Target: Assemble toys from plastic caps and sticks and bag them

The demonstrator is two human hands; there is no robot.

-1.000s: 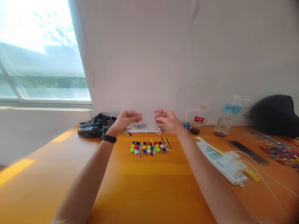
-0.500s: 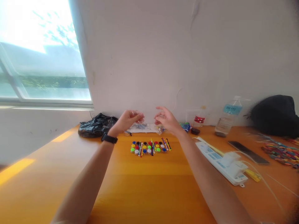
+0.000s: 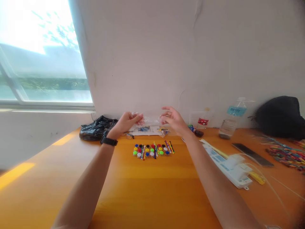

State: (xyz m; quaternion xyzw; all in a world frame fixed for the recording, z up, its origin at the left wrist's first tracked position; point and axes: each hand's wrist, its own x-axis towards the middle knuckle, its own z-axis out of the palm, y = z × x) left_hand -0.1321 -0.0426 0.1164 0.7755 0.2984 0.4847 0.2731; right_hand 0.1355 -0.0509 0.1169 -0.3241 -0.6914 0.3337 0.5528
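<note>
A clear plastic bag (image 3: 151,120), thin and hard to make out, stretches between my two hands above the far part of the table. My left hand (image 3: 129,122), with a black band on its wrist, pinches the bag's left end. My right hand (image 3: 173,120) pinches its right end between thumb and finger, other fingers raised. Nearer me on the wood lie small round coloured caps (image 3: 147,154) in rows, with thin coloured sticks (image 3: 169,147) in bundles among them. Behind, a printed sheet (image 3: 135,131) carries dark small parts, beside another small clear packet (image 3: 164,131).
A black plastic bag (image 3: 96,128) and glasses (image 3: 130,136) lie left. To the right are a power strip (image 3: 228,171) with cables, a phone (image 3: 252,155), two bottles (image 3: 225,127), a black bundle (image 3: 280,117) and a heap of coloured strands (image 3: 286,156). The wall stands behind the table.
My hands have drawn apart, the left going left and the right going right. The clear bag now shows stretched out between them.
</note>
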